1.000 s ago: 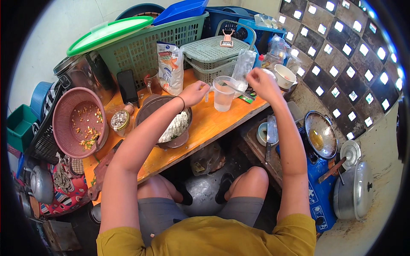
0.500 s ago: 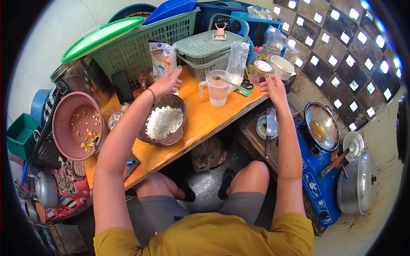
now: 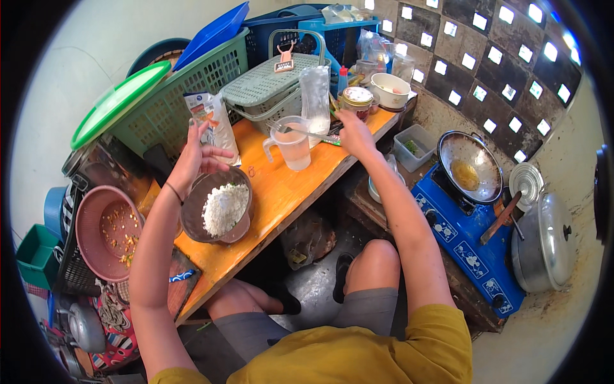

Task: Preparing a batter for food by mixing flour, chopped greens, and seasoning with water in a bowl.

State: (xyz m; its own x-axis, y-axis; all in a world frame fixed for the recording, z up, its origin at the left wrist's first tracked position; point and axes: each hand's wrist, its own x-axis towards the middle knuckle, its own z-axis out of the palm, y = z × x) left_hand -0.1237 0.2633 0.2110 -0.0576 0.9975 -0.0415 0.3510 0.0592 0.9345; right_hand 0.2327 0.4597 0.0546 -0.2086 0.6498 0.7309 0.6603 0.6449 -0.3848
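Hovering over flour bowl (image 3: 217, 211): left hand (image 3: 192, 157), fingers spread.

The person wears a mustard-yellow short-sleeved shirt (image 3: 358, 352), grey shorts (image 3: 364, 310), dark sandals (image 3: 342, 281) and a thin dark wristband (image 3: 173, 192).

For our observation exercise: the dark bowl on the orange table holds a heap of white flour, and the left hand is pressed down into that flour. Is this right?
Not quite. The head view shows the left hand raised above the dark bowl, fingers open, not pressed into the flour. The bowl does sit on the orange table with a heap of white flour in it.
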